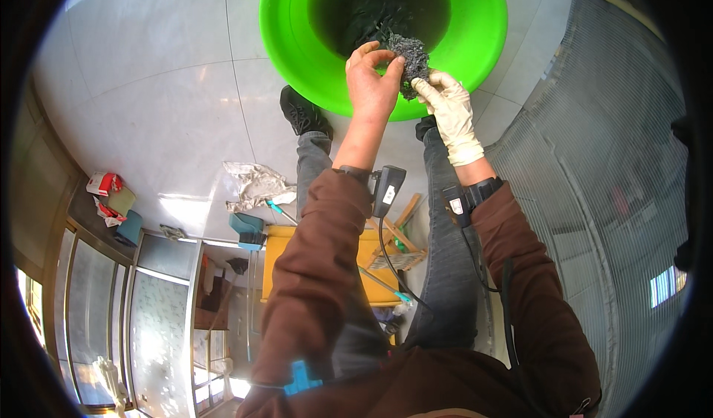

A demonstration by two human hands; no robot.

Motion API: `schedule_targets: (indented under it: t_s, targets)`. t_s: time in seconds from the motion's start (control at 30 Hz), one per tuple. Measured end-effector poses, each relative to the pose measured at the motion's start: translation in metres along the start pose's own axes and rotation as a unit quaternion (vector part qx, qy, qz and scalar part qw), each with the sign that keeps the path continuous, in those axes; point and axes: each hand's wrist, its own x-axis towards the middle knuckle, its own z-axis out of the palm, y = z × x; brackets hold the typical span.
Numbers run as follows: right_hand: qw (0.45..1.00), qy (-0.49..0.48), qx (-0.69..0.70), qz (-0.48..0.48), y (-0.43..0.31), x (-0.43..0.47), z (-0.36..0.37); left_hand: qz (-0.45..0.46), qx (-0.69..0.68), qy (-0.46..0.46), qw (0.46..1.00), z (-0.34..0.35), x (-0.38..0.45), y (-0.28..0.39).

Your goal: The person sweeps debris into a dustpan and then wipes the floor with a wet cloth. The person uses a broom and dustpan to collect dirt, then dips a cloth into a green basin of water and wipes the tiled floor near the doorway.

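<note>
A dark grey, frizzy clump of stringy material (411, 59) is held over the near side of a bright green plastic basin (289, 56). My left hand (374, 78) is bare, its thumb and fingers pinching at the clump's left edge. On my right hand (450, 103) is a cream rubber glove, and its fingers grip the clump's lower right side. Dark, murky water (384, 6) stands in the basin, with blackish strands in it near the clump. What exactly the clump is made of, I cannot tell.
The basin stands on pale floor tiles (161, 100), just beyond my black shoes (303, 112). A crumpled cloth (259, 184), a blue dustpan (246, 226) and a folding wooden stool (398, 240) are behind my legs. Ribbed translucent sheeting (601, 156) covers the right side. Cables hang from both wrist devices.
</note>
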Motion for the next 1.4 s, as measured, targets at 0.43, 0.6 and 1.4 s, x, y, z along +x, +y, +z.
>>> schedule_targets:
  t_s: [0.43, 0.6, 1.4]
  targets:
    - [0.998, 0.057, 0.028, 0.017, 0.000, 0.005, -0.003, -0.207, -0.255, 0.107, 0.938, -0.031, 0.026, -0.009]
    - [0.995, 0.070, 0.060, 0.048, 0.002, 0.010, -0.012, -0.247, -0.316, 0.131, 0.907, -0.049, 0.033, -0.012]
    - [0.980, 0.079, 0.181, 0.011, -0.017, 0.052, -0.023, -0.358, -0.290, -0.121, 0.879, -0.069, -0.105, -0.044]
